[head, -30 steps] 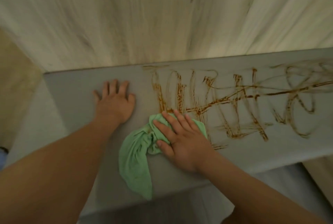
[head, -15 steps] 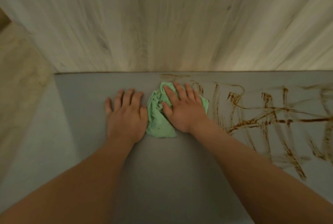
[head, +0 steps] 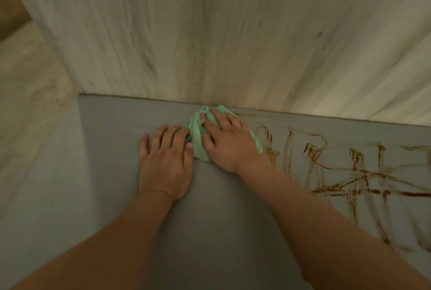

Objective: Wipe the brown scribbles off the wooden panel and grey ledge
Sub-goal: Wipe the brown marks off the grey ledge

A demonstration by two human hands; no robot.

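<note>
A bunched green cloth lies on the grey ledge, up against the foot of the pale wooden panel. My right hand presses flat on the cloth with fingers spread. My left hand rests flat on the ledge just left of the cloth, its fingertips beside it. Brown scribbles cover the ledge to the right of my right hand. The panel shows no scribbles in this view.
The ledge ends at a left edge, with a pale marbled surface beyond it. The ledge's grey top stretches toward me between my forearms.
My right hand has pushed the cloth away from me, up to the panel's foot. The leftmost scribbles are gone. My left hand stays flat beside it.
</note>
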